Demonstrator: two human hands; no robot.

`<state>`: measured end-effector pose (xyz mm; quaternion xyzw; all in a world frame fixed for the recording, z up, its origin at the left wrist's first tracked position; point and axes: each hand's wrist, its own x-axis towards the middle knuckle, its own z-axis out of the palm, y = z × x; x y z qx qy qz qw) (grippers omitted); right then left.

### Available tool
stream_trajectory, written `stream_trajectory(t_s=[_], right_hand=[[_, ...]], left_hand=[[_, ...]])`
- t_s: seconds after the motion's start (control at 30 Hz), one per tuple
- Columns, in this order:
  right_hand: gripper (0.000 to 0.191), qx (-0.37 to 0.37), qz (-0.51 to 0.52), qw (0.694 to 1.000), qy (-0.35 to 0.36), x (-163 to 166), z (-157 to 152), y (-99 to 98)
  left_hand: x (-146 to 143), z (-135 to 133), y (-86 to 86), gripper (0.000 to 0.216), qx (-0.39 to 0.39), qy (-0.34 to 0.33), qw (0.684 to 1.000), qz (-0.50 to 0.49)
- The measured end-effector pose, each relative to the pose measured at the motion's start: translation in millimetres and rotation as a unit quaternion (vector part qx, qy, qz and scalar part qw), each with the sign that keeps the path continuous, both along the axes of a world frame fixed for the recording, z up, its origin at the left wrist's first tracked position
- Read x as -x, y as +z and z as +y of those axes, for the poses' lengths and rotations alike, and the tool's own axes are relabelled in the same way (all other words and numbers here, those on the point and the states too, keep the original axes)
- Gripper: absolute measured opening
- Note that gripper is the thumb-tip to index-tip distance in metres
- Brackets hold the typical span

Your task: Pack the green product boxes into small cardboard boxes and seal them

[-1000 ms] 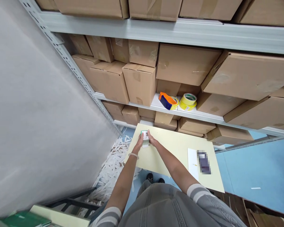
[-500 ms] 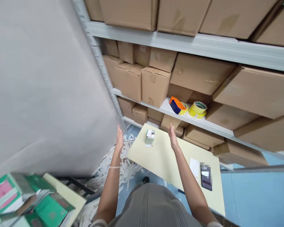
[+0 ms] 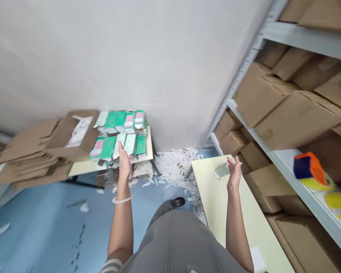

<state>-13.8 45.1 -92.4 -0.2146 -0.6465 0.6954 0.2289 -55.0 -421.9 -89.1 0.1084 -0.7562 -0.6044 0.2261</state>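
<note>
One carton beside green boxes holds white pieces.

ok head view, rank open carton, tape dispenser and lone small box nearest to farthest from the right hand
1. Lone small box: just left of the right hand
2. Tape dispenser: right, on the shelf
3. Open carton: far left

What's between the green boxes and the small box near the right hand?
In the head view, white paper scraps lie on the floor between the left table, holding the green boxes, and the right table, holding the small box.
</note>
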Motion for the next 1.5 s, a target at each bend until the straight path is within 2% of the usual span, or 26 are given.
stream_trajectory(t_s=[0.1,0.17,0.3,0.4,0.5,0.6,0.73,0.87,0.97,1.1,1.33,1.4,1.5], right_hand=[[0.077,-0.02,0.001,0.995,0.094,10,-51,-5.0],[0.079,-0.021,0.003,0.988,0.154,13,-89,-5.6],[0.082,-0.007,0.002,0.966,0.259,15,-180,3.2],[0.082,0.001,0.012,0.944,0.329,15,-257,13.1],[0.081,0.006,0.025,0.924,0.382,6,-337,17.1],[0.081,0.015,0.028,0.909,0.416,-10,-415,12.5],[0.086,0.035,0.019,0.902,0.43,-38,-520,2.1],[0.086,0.051,0.018,0.883,0.467,-66,-616,-2.7],[0.085,0.049,0.015,0.869,0.493,-79,-672,-3.4],[0.083,0.013,0.026,0.867,0.498,-72,-729,-6.3],[0.076,-0.039,0.06,0.874,0.48,-4,-835,-12.1],[0.075,-0.046,0.057,0.872,0.484,18,-872,-8.3],[0.075,-0.076,0.067,0.862,0.497,52,-929,-2.2]], left_hand=[[-86,-40,-15.2,0.079,0.005,0.101,0.995,0.001],[-143,-64,-18.5,0.079,-0.004,0.167,0.986,-0.006],[-240,-114,-5.0,0.079,-0.021,0.282,0.959,-0.01],[-294,-152,8.8,0.077,-0.034,0.34,0.94,-0.004],[-330,-192,11.1,0.078,-0.05,0.375,0.925,0.004],[-354,-237,2.9,0.079,-0.073,0.395,0.916,0.006],[-383,-309,-7.2,0.078,-0.104,0.392,0.913,-0.025],[-414,-385,-8.6,0.076,-0.127,0.404,0.904,-0.054],[-423,-438,-8.7,0.074,-0.13,0.413,0.899,-0.063],[-404,-497,-17.5,0.073,-0.155,0.398,0.902,-0.059],[-333,-595,-45.8,0.075,-0.155,0.34,0.926,-0.053],[-308,-627,-44.4,0.074,-0.162,0.336,0.926,-0.06],[-266,-673,-32.1,0.075,-0.174,0.315,0.931,-0.053]])
